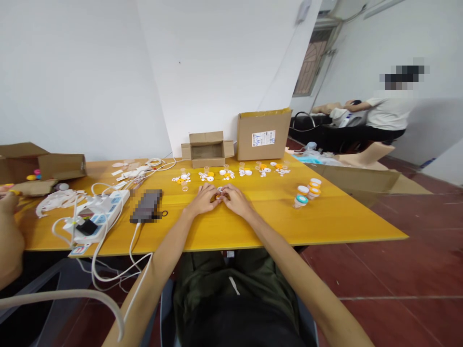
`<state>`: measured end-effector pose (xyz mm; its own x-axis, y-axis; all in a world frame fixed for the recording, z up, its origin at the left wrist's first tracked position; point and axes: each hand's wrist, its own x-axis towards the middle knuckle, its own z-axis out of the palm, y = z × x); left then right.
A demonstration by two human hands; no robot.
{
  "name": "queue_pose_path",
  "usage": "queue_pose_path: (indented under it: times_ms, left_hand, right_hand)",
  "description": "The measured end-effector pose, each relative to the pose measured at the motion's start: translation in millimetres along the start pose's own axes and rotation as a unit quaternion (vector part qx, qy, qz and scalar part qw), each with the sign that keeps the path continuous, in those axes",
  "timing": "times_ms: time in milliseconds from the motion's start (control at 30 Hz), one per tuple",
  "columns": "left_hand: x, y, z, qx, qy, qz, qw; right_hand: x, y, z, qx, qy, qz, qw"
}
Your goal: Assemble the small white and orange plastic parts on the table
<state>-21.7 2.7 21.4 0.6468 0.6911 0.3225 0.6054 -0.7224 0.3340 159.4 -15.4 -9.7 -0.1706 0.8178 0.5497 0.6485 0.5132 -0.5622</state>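
My left hand [205, 199] and my right hand [234, 198] meet over the table, fingertips pinched together around a small white and orange piece [218, 196]. My fingers cover most of it, so its kind is unclear. Just beyond my hands lies a row of small piles of white parts [207, 177], with orange rings or caps [278, 166] and clear little cups [185, 186] among them. Over to the right, small jars stand grouped, one with a teal lid [301, 199], others with white lids [303, 190] and orange bands [314, 193].
An open small carton [208, 153] and a large closed box [264, 137] stand against the wall. A power strip [104, 217], a phone-like device [147, 205] and loose white cables occupy the left. Another person's hand [9, 202] is at far left; a seated person [390, 113] is at back right.
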Motion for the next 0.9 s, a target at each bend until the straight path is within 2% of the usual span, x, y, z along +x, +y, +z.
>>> queue_pose_path:
  times_ms: [900]
  left_hand:
    - [0.2, -2.1, 1.2, -0.011, 0.007, 0.011, 1.0]
  right_hand:
    - [0.7, 0.2, -2.4, -0.005, -0.005, 0.009, 1.0]
